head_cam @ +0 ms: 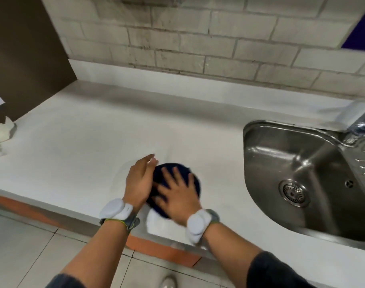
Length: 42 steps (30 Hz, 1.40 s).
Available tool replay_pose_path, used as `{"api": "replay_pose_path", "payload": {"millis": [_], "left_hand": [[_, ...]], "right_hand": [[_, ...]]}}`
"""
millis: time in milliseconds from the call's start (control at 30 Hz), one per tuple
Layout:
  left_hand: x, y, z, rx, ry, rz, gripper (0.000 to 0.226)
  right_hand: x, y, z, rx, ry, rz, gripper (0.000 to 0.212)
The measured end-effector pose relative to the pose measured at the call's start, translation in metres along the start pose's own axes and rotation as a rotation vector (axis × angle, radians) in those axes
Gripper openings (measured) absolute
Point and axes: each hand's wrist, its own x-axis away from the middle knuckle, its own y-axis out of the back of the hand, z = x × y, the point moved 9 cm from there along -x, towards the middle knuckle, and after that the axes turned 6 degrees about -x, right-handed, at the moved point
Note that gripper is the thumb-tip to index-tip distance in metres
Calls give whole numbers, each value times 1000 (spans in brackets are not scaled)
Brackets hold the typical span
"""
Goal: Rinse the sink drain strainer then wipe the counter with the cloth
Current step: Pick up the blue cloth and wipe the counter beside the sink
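Observation:
A dark blue cloth (195, 182) lies bunched on the white counter (84, 146) near its front edge. My right hand (177, 196) presses flat on top of the cloth with fingers spread. My left hand (139, 179) stands edge-on against the cloth's left side, fingers straight and together. The round metal drain strainer (294, 191) sits in the drain at the bottom of the steel sink (281, 154), to the right of both hands.
A chrome faucet (360, 123) rises at the sink's back right. White crumpled material (1, 132) lies at the counter's far left by a brown panel (21, 48). A brick wall (198, 38) backs the counter. Tiled floor lies below the front edge.

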Motion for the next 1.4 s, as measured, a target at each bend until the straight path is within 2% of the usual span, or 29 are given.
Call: {"api": "replay_pose_path", "payload": {"millis": [67, 200, 300, 333, 400, 467, 533, 600, 700, 767, 833, 933, 1033, 1167, 1200, 1267, 1333, 1400], "left_hand": [[-11, -18, -15, -51, -109, 61, 45], [-30, -63, -20, -217, -130, 212, 43], [-41, -77, -25, -239, -165, 278, 44], [-46, -78, -28, -241, -189, 284, 45], [-56, -75, -32, -239, -231, 268, 48], [-67, -75, -34, -206, -239, 277, 44], [-76, -77, -34, -163, -221, 309, 41], [-88, -77, -29, -125, -181, 334, 42], [-104, -76, -22, -43, -90, 347, 42], [-117, -74, -22, 7, -52, 322, 43], [-126, -75, -25, 27, -28, 291, 43], [-132, -80, -27, 25, 1, 279, 44], [-130, -90, -30, -26, -17, 294, 45], [-133, -99, -36, -153, -65, 269, 42], [-135, -102, -38, -184, -74, 274, 42], [-143, -107, -44, -162, -76, 275, 42], [-153, -109, -51, -98, -71, 258, 44], [-164, -107, -55, -96, -63, 246, 46]], "right_hand": [[-6, 20, -60, 46, -180, -69, 48], [22, 58, -166, 128, -531, -148, 48], [36, 101, -208, 171, -767, -166, 45], [36, 117, -211, 154, -792, -185, 42], [32, 139, -190, 103, -692, -233, 39], [32, 129, -136, 131, -461, -186, 43], [43, 88, -60, 123, -234, -60, 51], [51, 34, -5, 146, -93, 2, 54], [19, -2, 21, 182, -54, -36, 56], [-24, -2, 7, 158, -67, -81, 58], [-67, 13, -35, 115, -183, -85, 52], [-97, 47, -127, 61, -449, -98, 54], [-74, 89, -214, 104, -696, -184, 53], [-3, 139, -286, -63, -1055, -234, 44], [4, 151, -284, -20, -1049, -256, 43], [-5, 165, -249, 127, -805, -313, 41], [-20, 134, -177, 143, -451, -201, 43], [-21, 82, -110, 116, -251, -49, 51]]}}
